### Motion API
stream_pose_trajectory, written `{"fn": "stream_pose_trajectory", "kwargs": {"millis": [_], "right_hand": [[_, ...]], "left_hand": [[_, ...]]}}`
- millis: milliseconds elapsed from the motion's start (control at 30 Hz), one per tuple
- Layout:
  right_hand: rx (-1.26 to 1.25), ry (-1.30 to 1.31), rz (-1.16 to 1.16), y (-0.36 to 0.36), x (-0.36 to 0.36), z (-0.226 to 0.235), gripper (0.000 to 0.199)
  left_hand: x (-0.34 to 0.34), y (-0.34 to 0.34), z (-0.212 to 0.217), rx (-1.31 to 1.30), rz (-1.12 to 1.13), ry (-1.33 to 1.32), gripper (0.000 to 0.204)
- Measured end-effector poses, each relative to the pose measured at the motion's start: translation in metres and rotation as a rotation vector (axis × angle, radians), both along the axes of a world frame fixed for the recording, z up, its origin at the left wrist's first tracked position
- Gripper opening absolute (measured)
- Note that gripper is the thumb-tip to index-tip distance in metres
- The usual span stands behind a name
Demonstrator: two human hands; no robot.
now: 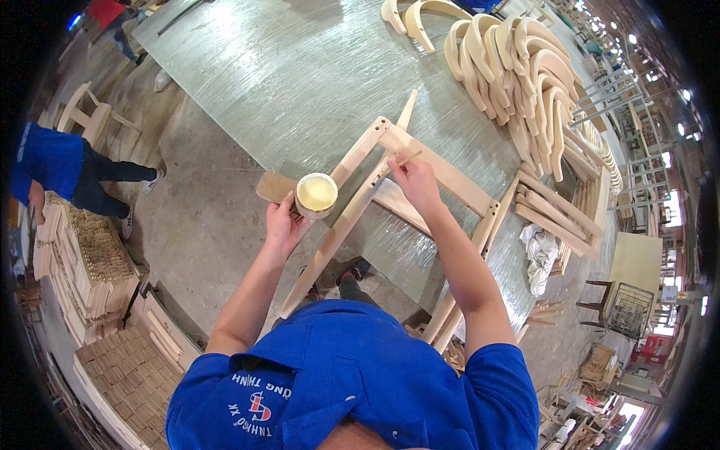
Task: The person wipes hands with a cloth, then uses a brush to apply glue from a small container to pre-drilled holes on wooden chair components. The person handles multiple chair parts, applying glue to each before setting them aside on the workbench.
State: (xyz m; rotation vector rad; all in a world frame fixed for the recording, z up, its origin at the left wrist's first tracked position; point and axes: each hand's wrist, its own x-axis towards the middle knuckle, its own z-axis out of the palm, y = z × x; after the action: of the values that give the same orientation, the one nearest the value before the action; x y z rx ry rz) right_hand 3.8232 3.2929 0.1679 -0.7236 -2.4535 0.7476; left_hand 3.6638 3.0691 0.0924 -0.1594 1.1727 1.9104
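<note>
Metal-topped workbench (285,67) fills upper centre. Stack of curved wooden parts (525,75) upper right. Wooden chair frame (420,172) lies across bench edge, centre frame. White rag (541,255) right of centre. Left hand (283,225), fingers wrapped around a small glue pot (316,193) held just left of frame. Right hand (414,180) pinches thin stick (400,163), tip on frame rail.

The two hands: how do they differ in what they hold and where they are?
The left hand cups a round cup of pale yellow liquid, held beside the wooden frame; the right hand pinches a thin stick over the frame's joint. The left grip wraps wide; the right is a fingertip pinch. Both are bare and reach over the table edge.
</note>
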Motion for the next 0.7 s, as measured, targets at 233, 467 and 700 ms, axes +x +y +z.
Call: {"fn": "stream_pose_trajectory", "kwargs": {"millis": [233, 467, 700], "right_hand": [[-0.190, 0.158, -0.040, -0.018, 0.009, 0.007, 0.019], [-0.200, 0.159, -0.094, -0.015, 0.012, -0.010, 0.019], [0.120, -0.037, 0.126, -0.026, 0.001, -0.001, 0.012]], "left_hand": [[0.004, 0.001, 0.006, -0.006, 0.030, -0.037, 0.021], [0.006, 0.000, 0.003, 0.042, -0.020, -0.020, 0.020], [0.006, -0.012, -0.008, 0.006, -0.027, -0.012, 0.019]]}}
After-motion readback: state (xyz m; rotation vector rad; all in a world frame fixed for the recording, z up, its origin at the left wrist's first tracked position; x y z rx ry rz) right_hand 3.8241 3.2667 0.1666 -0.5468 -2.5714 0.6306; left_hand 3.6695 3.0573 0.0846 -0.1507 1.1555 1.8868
